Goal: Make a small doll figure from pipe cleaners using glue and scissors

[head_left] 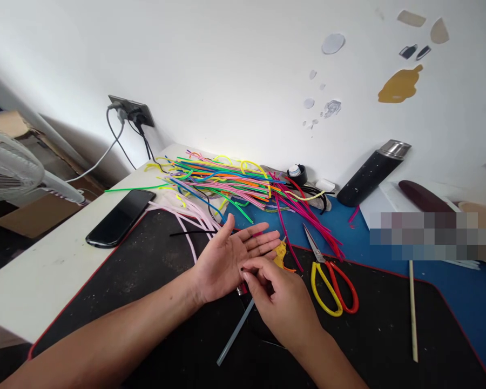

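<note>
My left hand [230,256] lies palm up with its fingers stretched out. Over its palm, my right hand [281,292] pinches a tiny black piece [243,269] between thumb and forefinger; its exact kind is too small to tell. Below the hands, a translucent glue stick [235,332] lies on the black mat [146,286]. A yellow object [282,254] with an orange part is half hidden behind my left fingertips. Right of my hands are scissors [322,265] with one yellow and one red handle, their blades apart.
Many coloured pipe cleaners [227,178] are heaped against the wall. A phone [119,219] lies at the left, a black flask [372,173] leans at the right. A pale stick [413,313] rests on the mat. A fan [16,162] stands left, near a wall socket [132,111].
</note>
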{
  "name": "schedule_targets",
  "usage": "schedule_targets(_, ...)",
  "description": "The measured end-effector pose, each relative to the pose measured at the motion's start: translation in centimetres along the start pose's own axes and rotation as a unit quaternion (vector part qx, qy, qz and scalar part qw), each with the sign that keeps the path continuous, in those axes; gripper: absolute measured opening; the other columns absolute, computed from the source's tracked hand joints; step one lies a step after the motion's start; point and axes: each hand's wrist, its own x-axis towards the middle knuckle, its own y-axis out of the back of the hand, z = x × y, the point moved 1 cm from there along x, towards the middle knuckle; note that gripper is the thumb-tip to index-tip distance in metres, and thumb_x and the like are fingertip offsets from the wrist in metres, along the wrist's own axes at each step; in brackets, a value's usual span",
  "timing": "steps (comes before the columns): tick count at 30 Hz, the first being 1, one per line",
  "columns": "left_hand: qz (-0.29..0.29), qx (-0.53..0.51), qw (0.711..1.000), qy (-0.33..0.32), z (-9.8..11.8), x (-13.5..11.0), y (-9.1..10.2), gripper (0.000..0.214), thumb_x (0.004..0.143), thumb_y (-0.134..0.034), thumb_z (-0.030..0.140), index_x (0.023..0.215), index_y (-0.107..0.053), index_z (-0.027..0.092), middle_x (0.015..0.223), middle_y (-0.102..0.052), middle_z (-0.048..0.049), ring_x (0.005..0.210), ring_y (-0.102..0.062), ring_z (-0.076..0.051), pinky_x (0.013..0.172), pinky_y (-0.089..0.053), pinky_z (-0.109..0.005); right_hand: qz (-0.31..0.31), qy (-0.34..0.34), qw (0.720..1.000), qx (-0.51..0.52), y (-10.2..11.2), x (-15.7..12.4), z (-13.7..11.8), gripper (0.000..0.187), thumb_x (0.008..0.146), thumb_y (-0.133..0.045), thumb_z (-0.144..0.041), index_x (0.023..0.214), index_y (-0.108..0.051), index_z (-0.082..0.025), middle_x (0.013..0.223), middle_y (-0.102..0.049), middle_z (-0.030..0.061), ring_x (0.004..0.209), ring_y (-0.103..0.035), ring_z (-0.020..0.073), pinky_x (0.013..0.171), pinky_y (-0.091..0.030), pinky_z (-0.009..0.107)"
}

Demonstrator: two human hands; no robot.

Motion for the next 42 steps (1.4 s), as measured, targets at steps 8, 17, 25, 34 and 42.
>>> schedule_targets(8, 0.005, 0.009, 1.000, 0.002, 0.00, 0.00, -0.01, 0.083, 0.104, -0.045, 0.066, 0.159, -0.038, 0.004, 0.151, -0.060, -0.0280, 0.146, -0.053, -0.035, 0.128, -0.031, -0.048, -0.001, -0.001, 1.000, 0.005, -0.02, 0.09, 0.09, 0.017, 0.100, -0.060, -0.025, 0.104, -0.076, -0.023, 0.069, -0.073, -0.0015, 0.056, -0.066, 0.0137, 0.056, -0.045, 0.024)
schedule_targets(17, -0.002, 0.006, 1.000, 0.005, -0.04, 0.01, -0.06, 0.081, 0.105, -0.041, 0.066, 0.159, -0.039, 0.005, 0.151, -0.059, -0.0280, 0.145, -0.055, -0.035, 0.128, -0.030, -0.048, -0.003, -0.001, 1.000, -0.008, 0.03, 0.05, 0.06, 0.018, 0.099, -0.060, -0.025, 0.105, -0.076, -0.024, 0.072, -0.076, 0.0005, 0.058, -0.069, 0.0155, 0.056, -0.046, 0.024)
schedule_targets(25, -0.008, 0.012, 1.000, 0.006, -0.18, 0.06, 0.14, 0.080, 0.106, -0.040, 0.066, 0.158, -0.039, 0.006, 0.151, -0.059, -0.0277, 0.145, -0.055, -0.035, 0.128, -0.029, -0.049, -0.009, -0.001, 1.000, 0.000, -0.16, -0.03, 0.15, 0.017, 0.099, -0.059, -0.023, 0.105, -0.075, -0.023, 0.081, -0.081, 0.0021, 0.068, -0.075, 0.0170, 0.061, -0.050, 0.025)
schedule_targets(34, 0.010, 0.019, 1.000, 0.006, -0.29, 0.05, -0.13, 0.079, 0.105, -0.038, 0.068, 0.152, -0.047, 0.005, 0.151, -0.059, -0.0277, 0.144, -0.055, -0.036, 0.127, -0.032, -0.049, -0.008, -0.004, 1.000, -0.016, -0.29, -0.07, 0.15, 0.016, 0.098, -0.058, -0.023, 0.102, -0.073, -0.023, 0.073, -0.077, 0.0000, 0.059, -0.071, 0.0156, 0.057, -0.047, 0.025)
schedule_targets(42, 0.007, 0.032, 0.999, 0.008, -0.31, 0.02, -0.08, 0.077, 0.105, -0.039, 0.068, 0.149, -0.052, 0.007, 0.150, -0.061, -0.0266, 0.144, -0.055, -0.035, 0.127, -0.030, -0.048, -0.006, -0.001, 1.000, -0.018, -0.39, -0.07, 0.05, 0.013, 0.097, -0.058, -0.022, 0.097, -0.071, -0.023, 0.068, -0.074, -0.0014, 0.057, -0.068, 0.0147, 0.056, -0.044, 0.024)
